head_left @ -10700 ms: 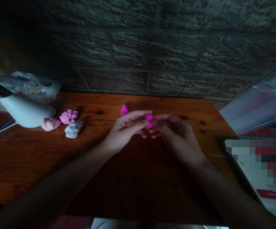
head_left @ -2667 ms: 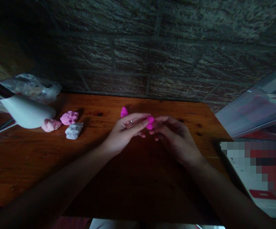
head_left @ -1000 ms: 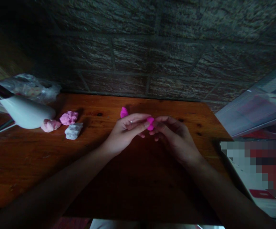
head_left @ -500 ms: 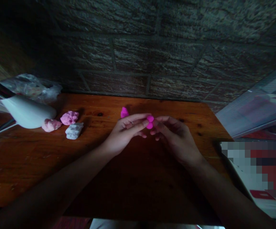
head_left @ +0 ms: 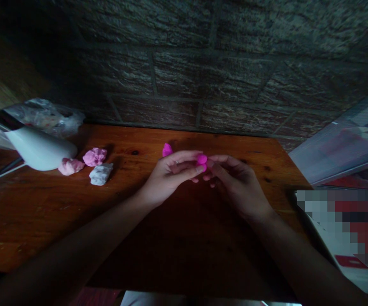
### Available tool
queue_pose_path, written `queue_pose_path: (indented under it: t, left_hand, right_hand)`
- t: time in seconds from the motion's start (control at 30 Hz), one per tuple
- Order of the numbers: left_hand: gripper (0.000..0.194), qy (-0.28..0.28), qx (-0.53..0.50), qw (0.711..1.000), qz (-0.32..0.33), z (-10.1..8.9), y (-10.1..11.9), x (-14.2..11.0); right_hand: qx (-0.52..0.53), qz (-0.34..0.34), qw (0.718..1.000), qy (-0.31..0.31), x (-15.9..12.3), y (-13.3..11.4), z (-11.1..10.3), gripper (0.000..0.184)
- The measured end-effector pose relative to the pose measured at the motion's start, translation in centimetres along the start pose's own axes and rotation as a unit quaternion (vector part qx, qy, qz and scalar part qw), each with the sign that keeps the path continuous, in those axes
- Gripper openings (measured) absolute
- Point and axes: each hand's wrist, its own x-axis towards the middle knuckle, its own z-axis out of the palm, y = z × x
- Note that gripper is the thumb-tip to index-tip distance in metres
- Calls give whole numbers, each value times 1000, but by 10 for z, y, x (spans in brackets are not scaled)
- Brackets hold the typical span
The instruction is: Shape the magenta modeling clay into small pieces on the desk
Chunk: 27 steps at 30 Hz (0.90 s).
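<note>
Between my two hands, above the wooden table, is a small bright magenta piece of modelling clay [head_left: 202,159] with rounded lobes. My left hand [head_left: 171,170] pinches it from the left between thumb and fingers; a ring shows on one finger. From the other side, my right hand [head_left: 234,178] has its thumb and fingertips closed on the clay's right edge. Behind my left hand lies another magenta clay lump [head_left: 167,149], partly hidden by the fingers. Farther left sit a pink clay lump [head_left: 95,157], a paler pink lump [head_left: 71,166] and a white lump [head_left: 101,174].
A white lamp-like object [head_left: 42,146] stands at the left, with a crumpled clear plastic bag [head_left: 56,117] behind it. The wooden table [head_left: 133,140] meets a dark brick wall [head_left: 177,76]. At the right edge is a white box-like item [head_left: 346,272], partly blurred out.
My left thumb has shifted slightly over the magenta clay, so less of its lower lobe shows. Both hands keep hold of it. The whole view has moved slightly.
</note>
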Motion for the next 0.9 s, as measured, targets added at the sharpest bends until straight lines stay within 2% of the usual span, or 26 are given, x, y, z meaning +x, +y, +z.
queue_pose_path:
  t: [0.23,0.4,0.6,0.9]
  left_hand:
    - [33,4,-2,1000,0,0,0,1]
    - [36,30,31,999,13,-1,0,1]
    - [39,15,94,994,56,-7,-3,2]
    - [40,25,115,990,74,-6,0,2]
  right_hand:
    - [-20,-4,1000,-4,0,0,-1,27]
    - [-29,-3,1000,8,3,1,-4,28]
    - [-49,25,998,-28,4,2,-5,40]
    - [-33,25,998,-48,8,-1,-5,40]
